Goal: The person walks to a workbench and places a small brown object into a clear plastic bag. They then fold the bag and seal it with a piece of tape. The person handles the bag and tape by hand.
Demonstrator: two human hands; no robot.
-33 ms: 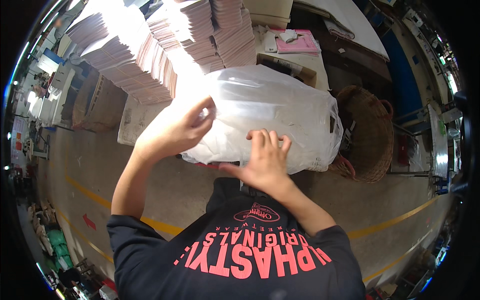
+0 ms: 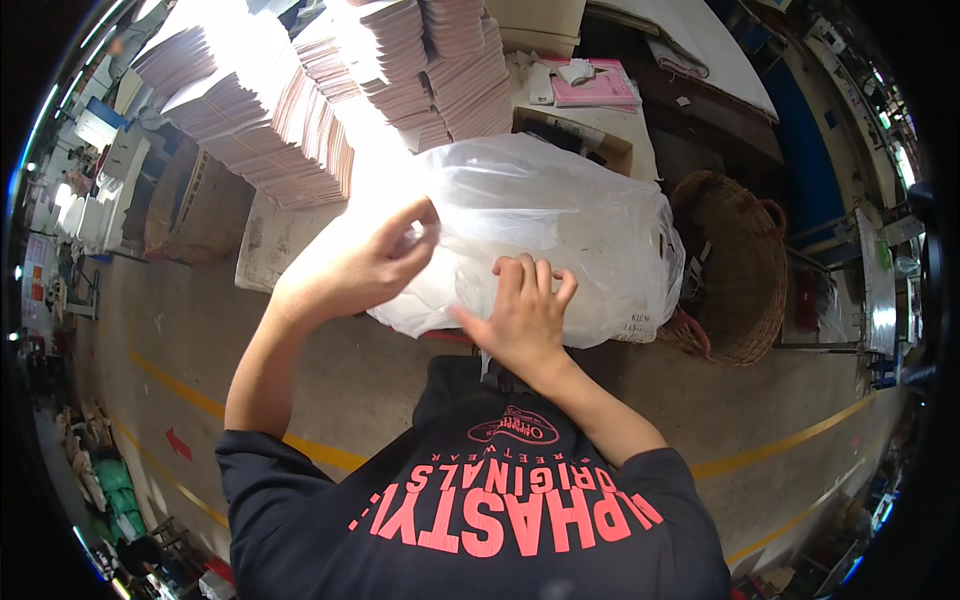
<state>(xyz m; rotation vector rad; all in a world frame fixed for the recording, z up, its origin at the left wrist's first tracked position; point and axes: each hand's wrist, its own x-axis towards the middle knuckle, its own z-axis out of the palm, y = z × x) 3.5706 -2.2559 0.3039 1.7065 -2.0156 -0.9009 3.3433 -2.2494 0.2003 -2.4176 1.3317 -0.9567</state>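
A large, clear white plastic bag (image 2: 560, 215) lies puffed and wrinkled across the table in front of me. At its left side, my left hand (image 2: 385, 250) is closed with fingers and thumb pinching the film. A bright glint shows between those fingers, and strong light washes out the area just above. My right hand (image 2: 530, 305) rests on the bag's near edge, fingers bent and thumb stretched out to the left, with nothing plainly gripped. What lies inside the bag is hard to make out. Something red peeks out beneath its near edge.
Tall stacks of bundled paper sheets (image 2: 300, 130) stand at the far left of the table. Behind the bag are an open cardboard box (image 2: 590, 140) and a pink packet (image 2: 595, 85). A wicker basket (image 2: 745, 270) stands on the floor to the right.
My left hand has shifted slightly right with the bag's film. Creases in the bag have changed, and its near left edge has moved a little. The right hand has barely moved.
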